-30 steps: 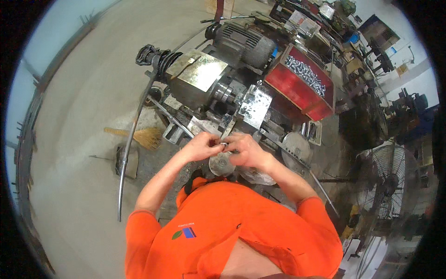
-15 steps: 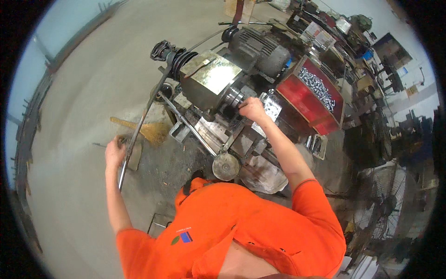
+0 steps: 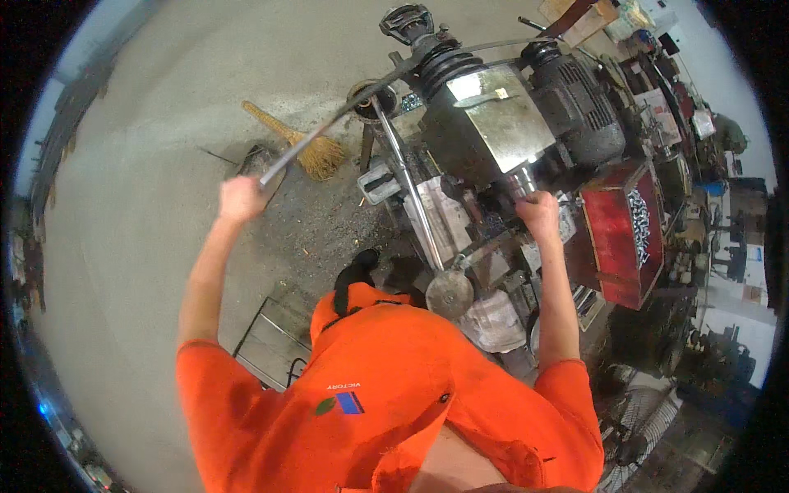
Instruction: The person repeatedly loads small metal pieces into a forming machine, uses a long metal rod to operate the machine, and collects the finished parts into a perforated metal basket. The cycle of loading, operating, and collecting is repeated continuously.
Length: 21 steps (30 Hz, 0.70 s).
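Note:
My left hand (image 3: 241, 197) is raised out to the left and closed around the near end of a long thin metal bar (image 3: 345, 115). The bar runs up and to the right over the top of a grey lathe-like machine (image 3: 485, 131). On the machine's near side, my right hand (image 3: 538, 215) grips a part by the chuck; I cannot make out what the part is. Both arms come out of orange sleeves at the bottom of the view.
A straw broom (image 3: 300, 141) and a dark dustpan (image 3: 256, 158) lie on the concrete floor at the left. A red bin (image 3: 612, 238) of small metal parts stands right of the machine. A wire rack (image 3: 267, 333) is by my left side. Cluttered benches fill the right.
Both hands were together in front of me a second ago. The left swung out to the left and took the bar's end; the right went up to the machine. The view has shifted.

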Tool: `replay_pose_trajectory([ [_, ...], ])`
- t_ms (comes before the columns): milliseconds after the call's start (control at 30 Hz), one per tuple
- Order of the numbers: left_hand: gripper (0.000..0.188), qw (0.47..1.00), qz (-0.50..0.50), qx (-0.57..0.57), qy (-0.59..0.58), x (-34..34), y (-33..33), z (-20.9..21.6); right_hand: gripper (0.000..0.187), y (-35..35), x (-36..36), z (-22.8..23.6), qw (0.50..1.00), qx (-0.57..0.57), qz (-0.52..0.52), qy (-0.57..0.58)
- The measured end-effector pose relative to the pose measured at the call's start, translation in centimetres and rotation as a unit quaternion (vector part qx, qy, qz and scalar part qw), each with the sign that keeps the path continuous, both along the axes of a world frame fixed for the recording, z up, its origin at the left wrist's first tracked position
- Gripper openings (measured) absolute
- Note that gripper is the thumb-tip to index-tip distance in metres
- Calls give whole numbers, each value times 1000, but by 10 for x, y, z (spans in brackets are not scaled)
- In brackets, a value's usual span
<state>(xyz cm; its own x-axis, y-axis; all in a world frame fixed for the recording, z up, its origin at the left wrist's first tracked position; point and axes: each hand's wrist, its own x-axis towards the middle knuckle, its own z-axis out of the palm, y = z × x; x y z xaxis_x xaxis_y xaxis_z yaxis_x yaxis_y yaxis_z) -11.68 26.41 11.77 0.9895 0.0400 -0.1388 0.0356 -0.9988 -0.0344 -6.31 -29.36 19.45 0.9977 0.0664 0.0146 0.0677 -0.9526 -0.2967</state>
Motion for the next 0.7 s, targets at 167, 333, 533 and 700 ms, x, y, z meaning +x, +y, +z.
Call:
replay_pose_trajectory([
  [167,16,979,-136,113,-103,113,140,-25,10,-5,3,-11,1000,-3,3,-15],
  [333,13,973,-171,80,-134,133,134,-11,10,-9,2,-10,999,18,-6,-27],
  [533,26,957,-83,-122,-248,136,72,3,24,7,-11,0,998,-63,14,-21],
  [700,21,885,50,-440,-144,104,-87,-91,36,20,-66,29,993,3,-2,-121],
])
